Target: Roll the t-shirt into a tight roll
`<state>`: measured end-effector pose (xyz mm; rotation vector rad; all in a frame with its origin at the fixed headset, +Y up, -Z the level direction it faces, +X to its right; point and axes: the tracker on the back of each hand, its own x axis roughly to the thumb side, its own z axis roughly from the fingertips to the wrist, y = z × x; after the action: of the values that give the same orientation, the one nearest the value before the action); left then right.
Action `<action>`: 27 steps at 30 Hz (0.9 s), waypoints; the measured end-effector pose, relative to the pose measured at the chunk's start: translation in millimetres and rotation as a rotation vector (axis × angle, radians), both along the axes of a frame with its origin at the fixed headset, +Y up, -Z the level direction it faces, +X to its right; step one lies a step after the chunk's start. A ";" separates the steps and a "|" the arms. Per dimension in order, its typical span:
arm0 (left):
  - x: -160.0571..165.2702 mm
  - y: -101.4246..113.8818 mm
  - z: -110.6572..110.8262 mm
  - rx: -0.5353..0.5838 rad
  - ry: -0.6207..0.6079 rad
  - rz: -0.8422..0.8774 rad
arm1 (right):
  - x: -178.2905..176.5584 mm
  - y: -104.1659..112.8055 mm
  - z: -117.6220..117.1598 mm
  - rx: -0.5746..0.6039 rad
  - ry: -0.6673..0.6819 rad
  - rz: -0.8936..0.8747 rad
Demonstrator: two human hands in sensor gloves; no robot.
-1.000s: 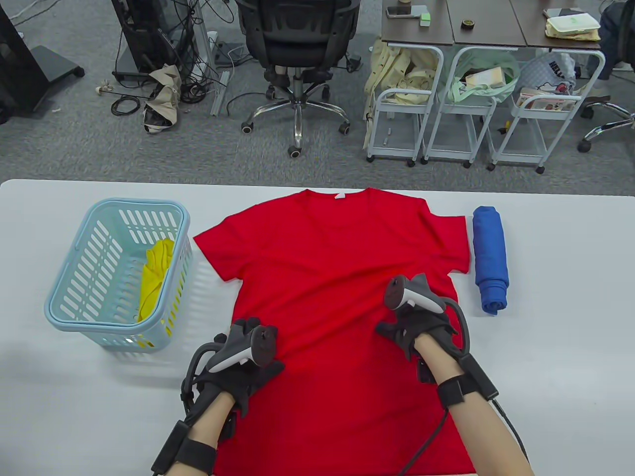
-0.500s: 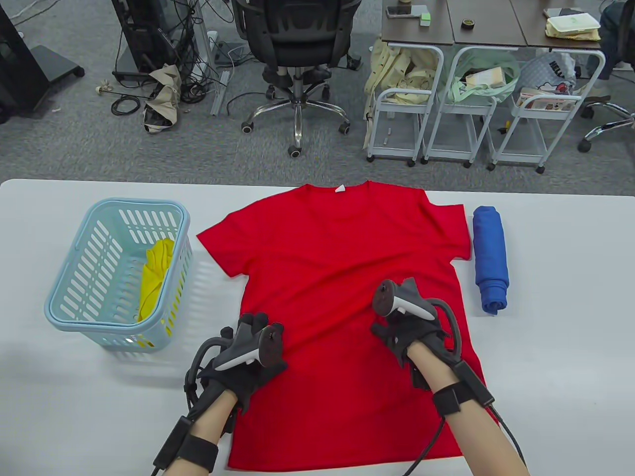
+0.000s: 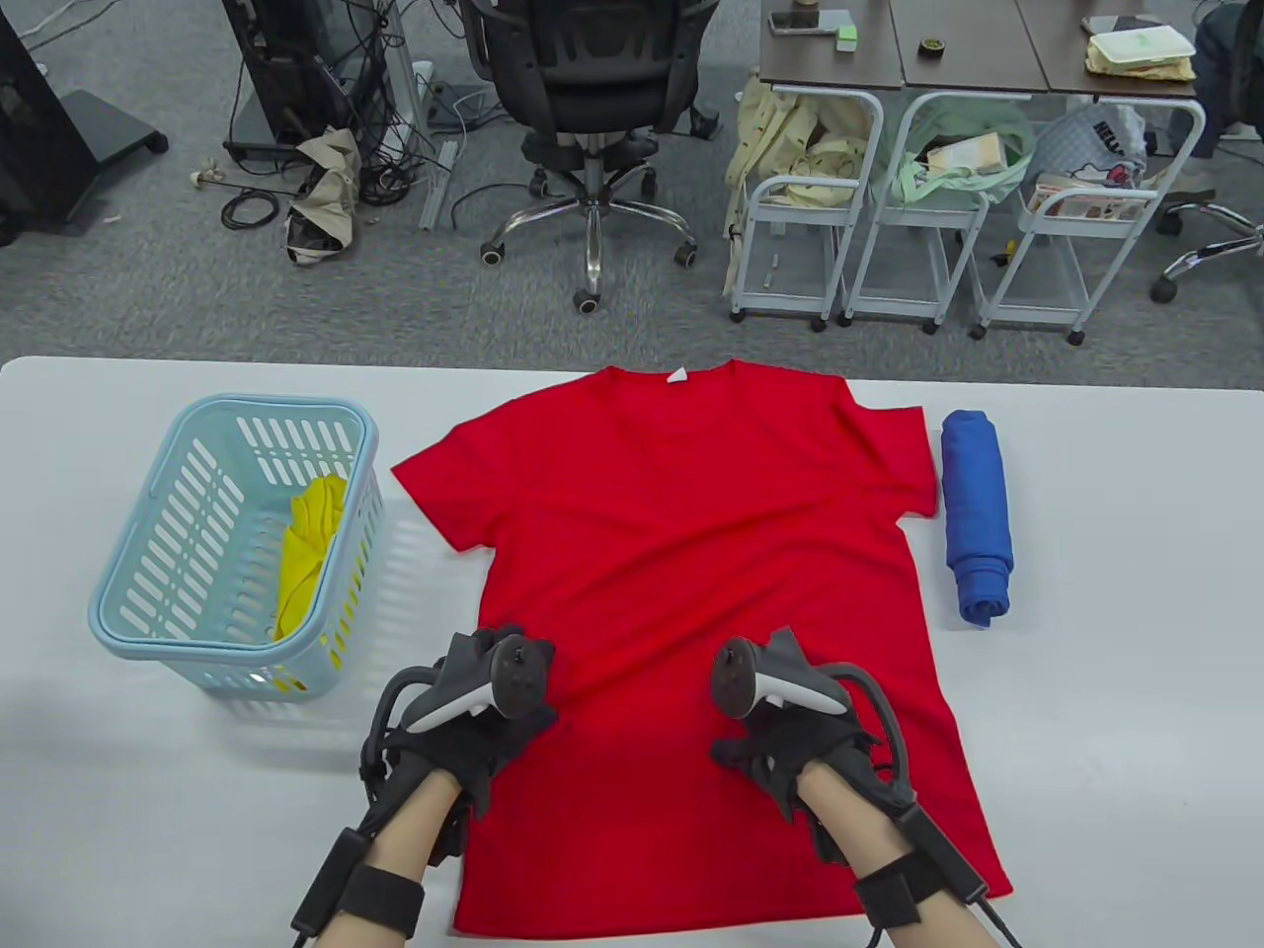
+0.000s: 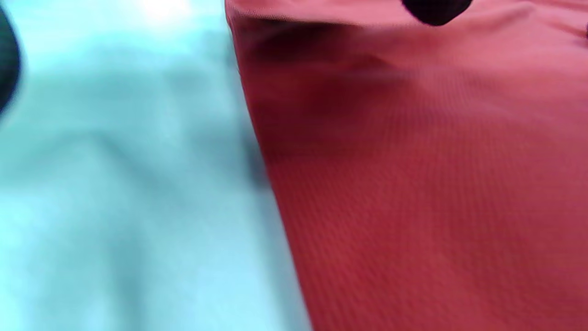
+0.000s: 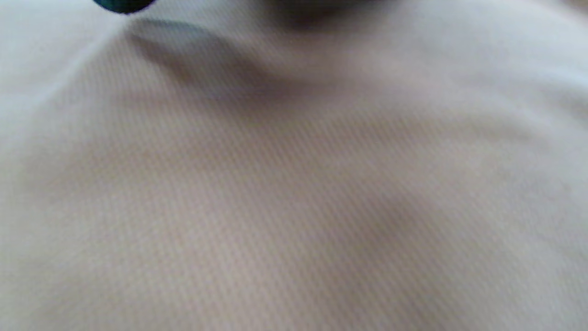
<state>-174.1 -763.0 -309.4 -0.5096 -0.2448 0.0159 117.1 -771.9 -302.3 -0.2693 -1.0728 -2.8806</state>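
A red t-shirt (image 3: 671, 533) lies flat on the white table (image 3: 1106, 691), collar at the far edge and hem near me. My left hand (image 3: 474, 736) rests flat on the shirt's lower left edge, half over bare table. My right hand (image 3: 800, 750) lies palm down on the lower right of the shirt. The trackers hide most of the fingers. The left wrist view shows the red cloth (image 4: 436, 184) beside the table surface (image 4: 115, 184), with one fingertip (image 4: 436, 9) at the top. The right wrist view is filled with washed-out cloth (image 5: 294, 184).
A light blue basket (image 3: 128, 612) holding a yellow cloth (image 3: 306, 543) stands left of the shirt. A rolled blue shirt (image 3: 976, 513) lies just right of the red sleeve. An office chair (image 3: 592, 89) and carts stand beyond the table's far edge.
The shirt slid away from me, bringing its hem onto the table. Both hands have since drawn back toward me over the lower cloth, the right one also leftward.
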 end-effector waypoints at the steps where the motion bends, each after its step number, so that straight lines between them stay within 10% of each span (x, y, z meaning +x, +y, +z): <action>1: -1.7 2.7 -2.4 0.009 0.004 -0.006 | 2.3 -1.2 0.6 -0.005 -0.008 -0.007; 27: -31.3 19.1 -110.9 -0.035 0.225 -0.185 | -5.4 -0.4 13.9 0.035 0.012 -0.080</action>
<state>-205.3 -743.9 -420.4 -0.5584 0.0235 -0.1018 111.7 -772.3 -288.5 -0.3347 -1.0320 -2.9600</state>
